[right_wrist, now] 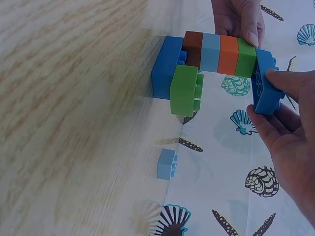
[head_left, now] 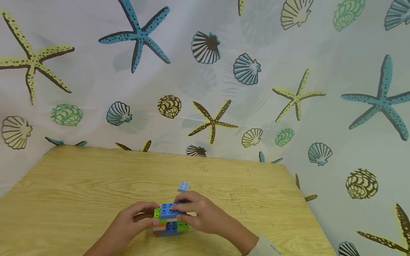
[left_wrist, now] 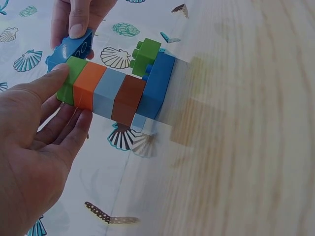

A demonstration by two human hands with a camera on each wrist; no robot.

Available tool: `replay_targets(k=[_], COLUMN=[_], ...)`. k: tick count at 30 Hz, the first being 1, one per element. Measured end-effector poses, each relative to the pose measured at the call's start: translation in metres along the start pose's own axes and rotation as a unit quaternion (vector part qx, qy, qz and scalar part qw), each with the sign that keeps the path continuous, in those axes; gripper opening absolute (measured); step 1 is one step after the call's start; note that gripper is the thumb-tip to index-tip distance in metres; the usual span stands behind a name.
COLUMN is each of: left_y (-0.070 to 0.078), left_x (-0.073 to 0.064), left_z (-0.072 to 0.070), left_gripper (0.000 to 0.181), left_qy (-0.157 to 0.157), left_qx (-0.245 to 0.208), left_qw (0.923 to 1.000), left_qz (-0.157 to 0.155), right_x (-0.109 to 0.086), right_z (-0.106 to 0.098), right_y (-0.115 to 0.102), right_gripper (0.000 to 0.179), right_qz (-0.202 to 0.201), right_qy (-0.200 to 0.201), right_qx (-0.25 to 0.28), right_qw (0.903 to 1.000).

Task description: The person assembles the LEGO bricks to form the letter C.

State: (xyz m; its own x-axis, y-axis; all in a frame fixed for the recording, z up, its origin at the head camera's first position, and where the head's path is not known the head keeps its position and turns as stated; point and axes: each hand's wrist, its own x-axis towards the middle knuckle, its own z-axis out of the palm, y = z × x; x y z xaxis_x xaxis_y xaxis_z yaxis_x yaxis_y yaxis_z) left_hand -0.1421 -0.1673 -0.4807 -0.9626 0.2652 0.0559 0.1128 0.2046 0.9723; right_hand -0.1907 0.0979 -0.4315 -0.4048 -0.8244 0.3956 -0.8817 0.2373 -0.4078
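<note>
A column of toy building bricks stands on a long blue brick (left_wrist: 158, 86): brown (left_wrist: 129, 101), light blue (left_wrist: 108, 93), orange (left_wrist: 89, 87) and green (left_wrist: 73, 83) upward. Beside the column's foot, another green brick (right_wrist: 184, 91) sits on the long blue one. My left hand (head_left: 129, 220) grips the column near its top, thumb on the green brick. With thumb and fingers my right hand (head_left: 201, 213) holds a blue brick (right_wrist: 266, 83), one end against the column's top and the other overhanging. Whether its studs are fully seated I cannot tell.
A loose light blue brick (head_left: 183, 186) lies on the wooden table (head_left: 96, 177), beyond the right hand. A white cloth (head_left: 160, 78) printed with starfish and shells hangs behind the table and along its sides.
</note>
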Motion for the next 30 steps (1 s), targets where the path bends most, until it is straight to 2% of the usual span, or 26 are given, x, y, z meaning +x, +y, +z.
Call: replay_targets(k=[8, 13, 16, 19, 23, 27, 30], left_y=[0.002, 0.002, 0.004, 0.007, 0.012, 0.015, 0.017], left_x=[0.001, 0.001, 0.002, 0.003, 0.002, 0.004, 0.005], left_z=[0.0, 0.0, 0.001, 0.002, 0.004, 0.008, 0.009], left_gripper=[0.047, 0.046, 0.047, 0.046, 0.045, 0.044, 0.04], left_qy=[0.012, 0.013, 0.014, 0.022, 0.029, 0.02, 0.015], left_qx=[0.01, 0.017, 0.026, 0.044, 0.064, 0.07, 0.078], left_qw=[0.9998, 0.9997, 0.9995, 0.9988, 0.9972, 0.9959, 0.9949], left_qz=[-0.009, -0.01, -0.012, -0.005, 0.027, 0.055, 0.062], right_x=[0.0, -0.002, -0.006, -0.01, -0.015, -0.016, -0.014], right_z=[0.003, 0.003, -0.001, -0.006, -0.012, -0.013, -0.011], right_y=[0.005, 0.007, 0.007, 0.009, 0.018, 0.031, 0.043], right_gripper=[0.028, 0.029, 0.032, 0.032, 0.029, 0.027, 0.027], right_qz=[-0.01, 0.02, 0.047, 0.077, 0.136, 0.187, 0.2], right_qy=[0.012, 0.005, 0.013, 0.038, 0.07, 0.079, 0.078], right_qx=[0.0, 0.033, 0.071, 0.109, 0.15, 0.179, 0.187], right_qw=[0.9999, 0.9993, 0.9963, 0.9904, 0.9768, 0.9628, 0.9586])
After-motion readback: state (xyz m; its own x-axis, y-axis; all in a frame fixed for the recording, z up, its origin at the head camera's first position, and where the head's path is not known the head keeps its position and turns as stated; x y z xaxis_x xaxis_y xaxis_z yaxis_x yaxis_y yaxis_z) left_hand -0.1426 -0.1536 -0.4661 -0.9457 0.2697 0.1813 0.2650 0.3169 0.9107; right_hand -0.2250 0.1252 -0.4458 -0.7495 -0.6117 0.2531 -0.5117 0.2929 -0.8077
